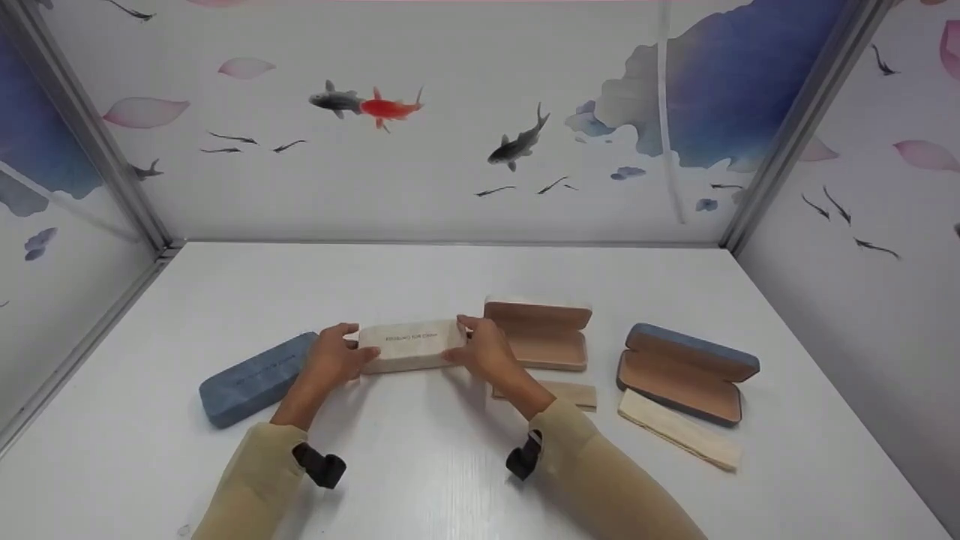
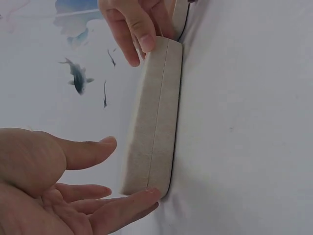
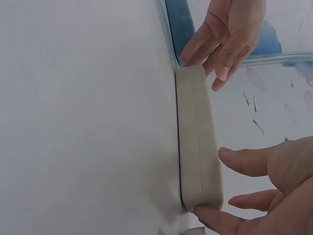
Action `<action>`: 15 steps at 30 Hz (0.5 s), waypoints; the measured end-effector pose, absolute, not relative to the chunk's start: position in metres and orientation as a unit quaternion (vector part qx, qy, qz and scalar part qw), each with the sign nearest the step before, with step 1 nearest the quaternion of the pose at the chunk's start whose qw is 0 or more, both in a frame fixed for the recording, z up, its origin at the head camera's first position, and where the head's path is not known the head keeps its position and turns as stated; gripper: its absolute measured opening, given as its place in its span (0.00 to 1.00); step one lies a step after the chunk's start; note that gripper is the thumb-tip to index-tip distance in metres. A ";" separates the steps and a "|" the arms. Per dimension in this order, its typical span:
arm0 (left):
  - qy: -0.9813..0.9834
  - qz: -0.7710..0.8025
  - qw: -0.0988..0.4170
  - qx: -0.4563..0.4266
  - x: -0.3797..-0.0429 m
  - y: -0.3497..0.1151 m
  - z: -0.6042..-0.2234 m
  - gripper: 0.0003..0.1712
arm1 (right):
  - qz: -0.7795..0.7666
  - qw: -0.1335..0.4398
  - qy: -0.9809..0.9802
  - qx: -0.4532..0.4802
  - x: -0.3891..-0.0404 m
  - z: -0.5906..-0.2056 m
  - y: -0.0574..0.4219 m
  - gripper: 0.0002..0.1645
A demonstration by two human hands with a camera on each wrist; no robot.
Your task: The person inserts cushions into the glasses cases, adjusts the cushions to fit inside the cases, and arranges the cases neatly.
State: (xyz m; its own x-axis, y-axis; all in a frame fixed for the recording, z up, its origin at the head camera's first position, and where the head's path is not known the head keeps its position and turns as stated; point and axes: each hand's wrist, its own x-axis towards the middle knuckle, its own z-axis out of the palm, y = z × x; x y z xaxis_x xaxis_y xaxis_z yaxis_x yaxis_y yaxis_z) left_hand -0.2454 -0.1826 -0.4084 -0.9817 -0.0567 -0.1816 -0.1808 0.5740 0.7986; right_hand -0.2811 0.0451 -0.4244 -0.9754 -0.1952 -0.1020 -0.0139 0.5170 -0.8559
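Observation:
A closed cream glasses case (image 1: 412, 346) with a line of print on its lid lies on the white table between both hands. My left hand (image 1: 335, 355) is at its left end; in the left wrist view, fairly straight fingers (image 2: 142, 198) touch that end and the thumb stands off the lid. At the opposite end is my right hand (image 1: 487, 349). The right wrist view has a fingertip at the lower corner of the case (image 3: 198, 142) and the thumb close to the lid. Beside my left hand lies a closed blue glasses case (image 1: 255, 381).
Behind my right hand an open cream glasses case (image 1: 551, 351) shows its brown lining, with a folded beige cloth (image 1: 574, 394) in front. Farther right sit an open blue glasses case (image 1: 682, 382) and a folded cream cloth (image 1: 679, 431). Printed panels (image 1: 450, 202) wall the table.

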 end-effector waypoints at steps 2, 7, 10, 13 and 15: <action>0.882 0.461 0.064 -0.071 -0.244 -0.184 -0.405 0.39 | -0.487 0.086 0.866 -0.072 -0.279 -0.421 0.047 0.41; 0.878 0.468 0.047 -0.091 -0.238 -0.185 -0.395 0.40 | -0.509 0.072 0.852 -0.096 -0.272 -0.411 0.056 0.33; 0.877 0.471 0.033 -0.089 -0.232 -0.184 -0.387 0.39 | -0.527 0.074 0.841 -0.100 -0.268 -0.405 0.063 0.29; 0.873 0.482 0.015 -0.076 -0.226 -0.179 -0.380 0.38 | -0.533 0.070 0.837 -0.103 -0.264 -0.399 0.069 0.25; 0.870 0.490 0.002 -0.063 -0.222 -0.174 -0.376 0.37 | -0.529 0.062 0.840 -0.104 -0.261 -0.394 0.074 0.23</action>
